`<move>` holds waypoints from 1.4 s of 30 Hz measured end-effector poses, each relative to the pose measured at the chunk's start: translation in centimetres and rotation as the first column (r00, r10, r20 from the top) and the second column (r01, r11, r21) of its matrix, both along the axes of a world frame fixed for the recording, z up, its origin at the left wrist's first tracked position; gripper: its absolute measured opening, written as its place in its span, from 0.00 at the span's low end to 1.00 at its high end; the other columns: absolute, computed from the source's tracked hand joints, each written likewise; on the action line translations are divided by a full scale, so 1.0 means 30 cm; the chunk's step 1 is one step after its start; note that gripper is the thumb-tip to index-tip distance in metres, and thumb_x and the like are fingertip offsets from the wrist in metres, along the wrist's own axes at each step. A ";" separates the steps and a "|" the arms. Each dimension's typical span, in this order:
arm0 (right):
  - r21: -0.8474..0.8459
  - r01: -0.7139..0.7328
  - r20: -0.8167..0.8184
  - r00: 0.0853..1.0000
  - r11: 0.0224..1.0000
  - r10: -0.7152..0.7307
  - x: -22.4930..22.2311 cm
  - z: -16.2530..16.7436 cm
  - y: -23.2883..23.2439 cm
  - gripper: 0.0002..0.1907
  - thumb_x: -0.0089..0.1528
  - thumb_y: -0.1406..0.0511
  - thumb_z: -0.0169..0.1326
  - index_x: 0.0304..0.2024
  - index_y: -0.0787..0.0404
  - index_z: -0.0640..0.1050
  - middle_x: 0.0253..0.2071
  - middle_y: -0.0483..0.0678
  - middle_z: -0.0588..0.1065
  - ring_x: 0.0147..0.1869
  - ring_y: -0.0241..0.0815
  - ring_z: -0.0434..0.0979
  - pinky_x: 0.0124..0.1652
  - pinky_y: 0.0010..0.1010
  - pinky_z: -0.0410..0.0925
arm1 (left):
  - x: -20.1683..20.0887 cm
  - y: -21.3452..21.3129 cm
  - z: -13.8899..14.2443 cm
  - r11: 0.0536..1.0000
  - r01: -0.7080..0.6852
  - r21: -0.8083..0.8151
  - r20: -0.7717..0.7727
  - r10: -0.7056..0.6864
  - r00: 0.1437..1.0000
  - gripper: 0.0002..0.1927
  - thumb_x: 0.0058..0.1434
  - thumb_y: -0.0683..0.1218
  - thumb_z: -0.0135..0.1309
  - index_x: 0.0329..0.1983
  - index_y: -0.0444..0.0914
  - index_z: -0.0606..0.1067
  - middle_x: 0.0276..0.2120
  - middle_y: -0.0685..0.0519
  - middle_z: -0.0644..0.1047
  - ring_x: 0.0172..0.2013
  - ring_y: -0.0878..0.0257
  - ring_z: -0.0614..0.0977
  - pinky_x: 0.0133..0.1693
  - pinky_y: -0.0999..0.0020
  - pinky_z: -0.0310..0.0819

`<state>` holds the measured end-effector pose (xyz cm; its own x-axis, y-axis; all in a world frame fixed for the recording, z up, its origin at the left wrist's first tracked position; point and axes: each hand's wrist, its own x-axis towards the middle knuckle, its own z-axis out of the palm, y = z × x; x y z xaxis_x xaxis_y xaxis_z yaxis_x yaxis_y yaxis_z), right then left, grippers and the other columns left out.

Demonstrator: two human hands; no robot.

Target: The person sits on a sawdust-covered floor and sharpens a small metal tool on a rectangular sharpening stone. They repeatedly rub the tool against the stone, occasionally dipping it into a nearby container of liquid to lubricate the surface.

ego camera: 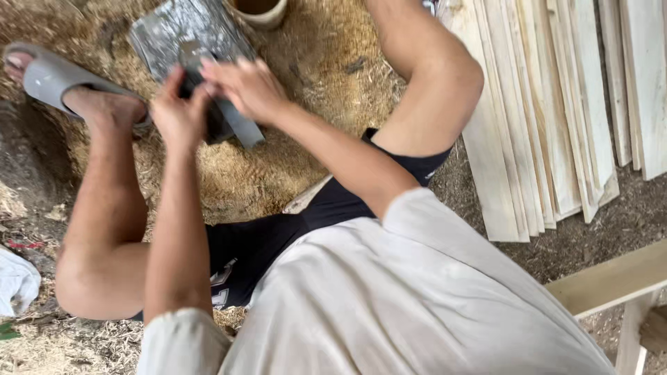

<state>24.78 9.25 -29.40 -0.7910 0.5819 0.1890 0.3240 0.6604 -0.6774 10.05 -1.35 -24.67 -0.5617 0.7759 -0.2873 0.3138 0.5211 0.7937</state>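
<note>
Two hands pinch one dark blade [226,121] flat on a wet grey stone [187,31] lying in sawdust [306,83]: left hand [179,114] and right hand [246,87] each closed on it. Steady, even pressure and a constant angle would likely serve best. Planks [542,118] lie well apart.

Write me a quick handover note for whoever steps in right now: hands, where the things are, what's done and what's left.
Left hand: gripping the dark end of a flat grey blade.
Right hand: fingers pressing on the same blade from above.
The blade lies across a wet grey stone slab on the sawdust-covered ground; a pale cup stands just beyond the slab.
A stack of pale wooden planks lies to the right, untouched.
Done: slab looks wetted, blade set on it.
Left: cannot tell how far the rubbing has gone; the edge is hidden under the hands.
</note>
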 end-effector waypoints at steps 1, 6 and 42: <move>0.079 0.043 -0.096 0.995 0.996 -0.036 -0.022 0.012 0.021 0.20 0.64 0.57 0.55 0.60 0.38 0.76 0.60 0.40 0.80 0.47 0.42 0.75 0.52 0.39 0.66 | -0.017 0.019 0.003 0.978 0.010 0.210 0.022 -0.015 1.000 0.32 0.64 0.54 0.70 0.63 0.31 0.74 0.52 0.44 0.83 0.48 0.57 0.86 0.50 0.63 0.84; -0.276 0.012 0.331 0.940 0.961 0.084 0.089 0.079 -0.045 0.18 0.73 0.58 0.50 0.66 0.38 0.74 0.38 0.38 0.82 0.45 0.40 0.76 0.56 0.41 0.66 | 0.071 -0.070 0.024 0.990 0.106 0.094 -0.090 -0.097 0.991 0.30 0.64 0.54 0.68 0.61 0.31 0.77 0.49 0.43 0.84 0.46 0.60 0.84 0.49 0.65 0.79; 0.044 -0.037 0.023 0.999 0.998 0.036 0.041 0.082 -0.015 0.38 0.63 0.57 0.65 0.71 0.65 0.69 0.72 0.54 0.63 0.67 0.59 0.64 0.60 0.55 0.61 | -0.090 0.036 -0.085 0.993 -0.072 0.094 -0.157 0.086 0.984 0.37 0.52 0.58 0.73 0.61 0.37 0.77 0.52 0.44 0.82 0.51 0.55 0.86 0.54 0.60 0.80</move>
